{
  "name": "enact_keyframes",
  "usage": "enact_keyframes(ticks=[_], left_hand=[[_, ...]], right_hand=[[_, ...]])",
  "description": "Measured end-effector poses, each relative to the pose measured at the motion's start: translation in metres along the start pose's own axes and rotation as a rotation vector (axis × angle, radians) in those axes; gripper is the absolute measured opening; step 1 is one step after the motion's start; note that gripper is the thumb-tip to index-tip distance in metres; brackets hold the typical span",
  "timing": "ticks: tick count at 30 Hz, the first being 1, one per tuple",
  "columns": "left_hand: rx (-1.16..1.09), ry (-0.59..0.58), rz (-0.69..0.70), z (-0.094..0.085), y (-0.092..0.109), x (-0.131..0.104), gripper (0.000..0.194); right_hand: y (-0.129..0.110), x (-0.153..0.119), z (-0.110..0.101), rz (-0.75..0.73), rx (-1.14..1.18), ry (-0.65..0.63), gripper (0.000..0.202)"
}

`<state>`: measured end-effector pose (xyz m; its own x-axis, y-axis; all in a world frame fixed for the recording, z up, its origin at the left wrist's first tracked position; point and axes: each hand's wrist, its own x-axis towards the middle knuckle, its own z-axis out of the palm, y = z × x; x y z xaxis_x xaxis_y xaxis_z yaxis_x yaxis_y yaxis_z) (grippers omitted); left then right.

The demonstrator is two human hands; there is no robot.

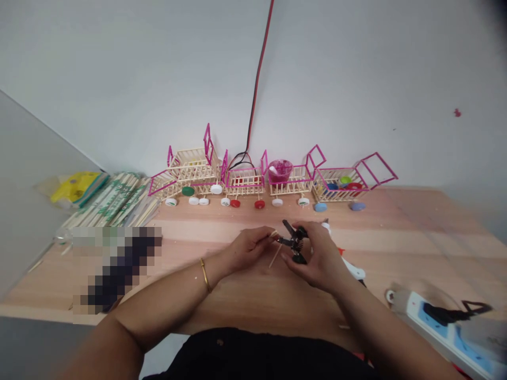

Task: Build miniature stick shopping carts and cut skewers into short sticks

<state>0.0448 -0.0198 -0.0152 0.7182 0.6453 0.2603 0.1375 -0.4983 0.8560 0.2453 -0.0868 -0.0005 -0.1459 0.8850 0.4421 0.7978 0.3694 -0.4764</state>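
Over the middle of the table, my right hand (317, 253) is wrapped round dark spring-handled clippers (295, 241), their handles spread apart. The jaws point left, toward the fingertips of my left hand (253, 245). Those fingers are pinched together on a small pale piece, seemingly the end of a wooden stick, right beside the jaws. A thin wooden stick (275, 256) slants down just below the jaws; whether it is held or lies on the table I cannot tell. Partly hidden behind my right hand is a white tool (354, 270) with a bit of orange.
Several small stick-built carts (243, 182) with magenta handles and bottle-cap wheels line the wall, a magenta cup (280, 171) among them. Bundled sticks (114, 200) and a yellow bag (75, 187) lie left. A power strip (447, 327) with a black plug sits front right.
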Motion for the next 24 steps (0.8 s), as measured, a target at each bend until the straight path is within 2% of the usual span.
enact_keyframes(ticks=[3, 9, 16, 24], left_hand=[[0.023, -0.011, 0.029, -0.0003, 0.0003, -0.0015, 0.028], [0.005, 0.048, 0.0, 0.0002, 0.0022, -0.0042, 0.025], [-0.025, 0.004, -0.038, 0.0023, -0.0028, -0.0026, 0.023], [0.085, 0.018, 0.039, 0.0033, -0.0055, -0.0049, 0.024]], right_hand=[[0.0004, 0.0, 0.0002, -0.002, 0.005, 0.004, 0.053], [-0.0003, 0.0, 0.0001, 0.007, -0.002, 0.003, 0.051], [0.0007, 0.0004, 0.0009, -0.017, -0.016, 0.005, 0.052], [0.0015, -0.0005, 0.0014, -0.031, 0.003, 0.009, 0.053]])
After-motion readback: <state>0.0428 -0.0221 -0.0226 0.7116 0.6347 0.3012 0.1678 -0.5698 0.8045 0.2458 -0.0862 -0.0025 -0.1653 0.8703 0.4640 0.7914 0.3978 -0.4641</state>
